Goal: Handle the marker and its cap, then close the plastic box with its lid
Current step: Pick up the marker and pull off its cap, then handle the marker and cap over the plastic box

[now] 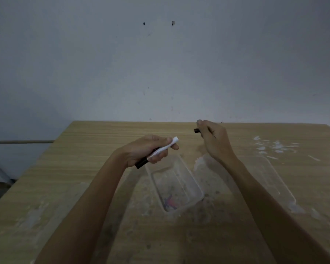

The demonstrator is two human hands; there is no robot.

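Both forearms reach in from the near edge of the worktop (65,187), one on each side of the plastic box (176,187). This box is clear, open and rectangular, and it sits on the wood with some small red and blue marks at its near end; what they are I cannot tell. Just to the right of the box lies the lid (271,180), also clear and hard to see, flat on the worktop and partly hidden under the right forearm. Beyond the box, the left hand (151,149) is closed around the marker (160,150), a white barrel with a black rear end, held above the far left corner of the box. Its white front end points up and to the right. Further beyond the box, the right hand (211,138) pinches the small black cap (196,130) between thumb and fingers, apart from the marker. Left of the box the worktop is bare up to its left edge; behind the box it ends at a grey wall (160,63).
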